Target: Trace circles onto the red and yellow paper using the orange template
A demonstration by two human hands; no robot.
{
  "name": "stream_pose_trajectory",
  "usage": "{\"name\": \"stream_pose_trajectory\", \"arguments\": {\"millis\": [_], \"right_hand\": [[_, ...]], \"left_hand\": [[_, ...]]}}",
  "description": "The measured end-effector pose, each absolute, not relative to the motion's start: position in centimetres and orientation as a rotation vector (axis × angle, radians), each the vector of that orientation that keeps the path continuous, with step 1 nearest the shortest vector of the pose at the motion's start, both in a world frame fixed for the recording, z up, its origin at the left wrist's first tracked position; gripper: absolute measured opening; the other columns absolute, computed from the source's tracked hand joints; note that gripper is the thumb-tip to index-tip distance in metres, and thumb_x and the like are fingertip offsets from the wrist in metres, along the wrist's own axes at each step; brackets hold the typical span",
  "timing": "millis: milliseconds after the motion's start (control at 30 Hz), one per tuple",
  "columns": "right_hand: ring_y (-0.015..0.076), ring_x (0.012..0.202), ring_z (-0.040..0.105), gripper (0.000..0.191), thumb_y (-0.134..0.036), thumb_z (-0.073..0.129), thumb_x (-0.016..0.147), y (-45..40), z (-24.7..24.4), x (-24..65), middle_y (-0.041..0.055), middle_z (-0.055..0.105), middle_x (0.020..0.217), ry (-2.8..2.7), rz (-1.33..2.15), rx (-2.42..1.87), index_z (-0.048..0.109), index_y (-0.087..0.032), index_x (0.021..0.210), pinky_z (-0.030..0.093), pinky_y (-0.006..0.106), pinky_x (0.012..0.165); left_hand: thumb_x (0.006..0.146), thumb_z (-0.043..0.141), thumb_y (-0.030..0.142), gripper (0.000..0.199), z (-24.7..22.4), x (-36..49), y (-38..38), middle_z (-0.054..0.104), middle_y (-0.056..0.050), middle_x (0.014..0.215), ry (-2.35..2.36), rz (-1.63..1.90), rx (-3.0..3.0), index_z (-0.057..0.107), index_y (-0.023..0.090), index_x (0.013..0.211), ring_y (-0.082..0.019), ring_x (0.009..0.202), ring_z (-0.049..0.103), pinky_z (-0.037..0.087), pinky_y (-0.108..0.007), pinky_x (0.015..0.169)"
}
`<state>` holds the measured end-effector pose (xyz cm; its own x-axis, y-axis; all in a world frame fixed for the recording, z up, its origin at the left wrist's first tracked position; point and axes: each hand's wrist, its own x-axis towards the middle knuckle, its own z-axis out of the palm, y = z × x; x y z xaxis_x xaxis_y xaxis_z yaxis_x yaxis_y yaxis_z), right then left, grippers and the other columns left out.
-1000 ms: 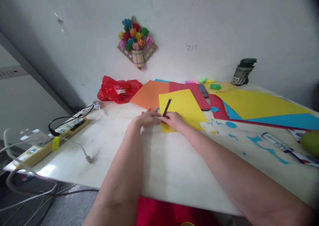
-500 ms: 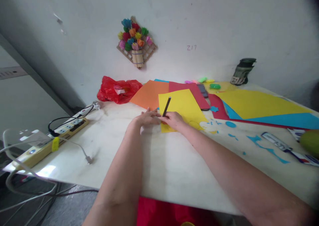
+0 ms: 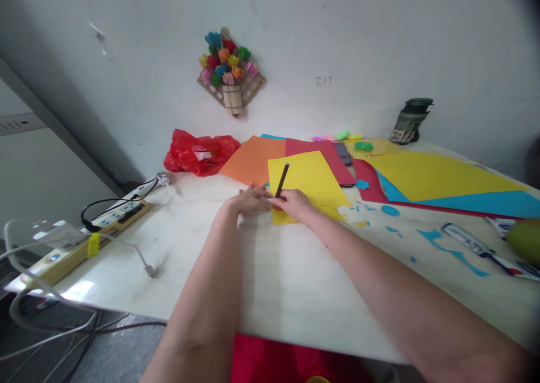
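The broad cream-coloured, smooth-topped table (image 3: 189, 220) lay beneath both sets of fingers. On it, the rectangular yellow paper sheet (image 3: 310, 178) ran under the right fingers and beyond them, overlapping the flat orange paper sheet (image 3: 251, 161) just past the left fingers.

The left hand (image 3: 252, 200) rested at the yellow sheet's left edge, fingers partly parted, tips close to the right fingertips; from where I stood, I could not tell whether they pressed or gripped anything. The right hand (image 3: 293, 204) pinched the slim dark cylindrical pen (image 3: 282, 179), which rose tilted above the fingers, its point hidden. A thin-lined round outline (image 3: 329, 211) showed right of those fingers; a flat blue paper disc (image 3: 391, 210) lay farther right.

Assessment: the step in hand appeared to be marking the yellow sheet. A further stroke would call for a firm pinch and flat paper under the left fingers.
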<state>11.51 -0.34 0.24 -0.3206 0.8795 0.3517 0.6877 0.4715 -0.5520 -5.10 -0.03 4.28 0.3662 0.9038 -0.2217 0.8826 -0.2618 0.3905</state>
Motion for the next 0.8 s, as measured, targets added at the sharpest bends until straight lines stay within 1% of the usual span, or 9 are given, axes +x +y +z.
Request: {"name": "stream_pose_trajectory", "arguments": {"millis": [167, 467, 800], "right_hand": [[0.0114, 0.058, 0.053, 0.04, -0.054, 0.041, 0.07, -0.3, 0.19, 11.59, 0.0029, 0.063, 0.066, -2.11, 0.4, -1.284, 0.062, -0.02, 0.068, 0.032, 0.02, 0.049], [0.0105, 0.055, 0.051, 0.039, -0.052, 0.041, 0.07, -0.38, 0.28, 11.58, 0.0024, 0.062, 0.063, -2.117, 0.358, -1.288, 0.061, -0.019, 0.066, 0.03, 0.02, 0.047], [0.0112, 0.06, 0.053, 0.036, -0.049, 0.043, 0.071, -0.6, 0.53, 11.62, 0.0034, 0.063, 0.067, -2.124, 0.408, -1.307, 0.062, -0.018, 0.069, 0.033, 0.02, 0.051]], "left_hand": [[0.064, 0.052, 0.038, 0.044, 4.4, -5.02, -0.21, 0.013, 0.01, 0.136, 1.55, 0.068, 2.174, 0.046, 0.039, 0.108, -0.027, 0.122, -0.005, -0.003, -0.055, 0.092], [0.065, 0.051, 0.039, 0.045, 4.33, -5.05, -0.09, 0.012, 0.01, 0.136, 1.548, 0.037, 2.189, 0.045, 0.038, 0.11, -0.029, 0.122, -0.005, -0.002, -0.055, 0.093], [0.065, 0.051, 0.039, 0.044, 4.03, -5.25, 0.12, 0.012, 0.011, 0.136, 1.545, 0.042, 2.207, 0.045, 0.038, 0.109, -0.029, 0.122, -0.005, -0.001, -0.055, 0.093]]}}
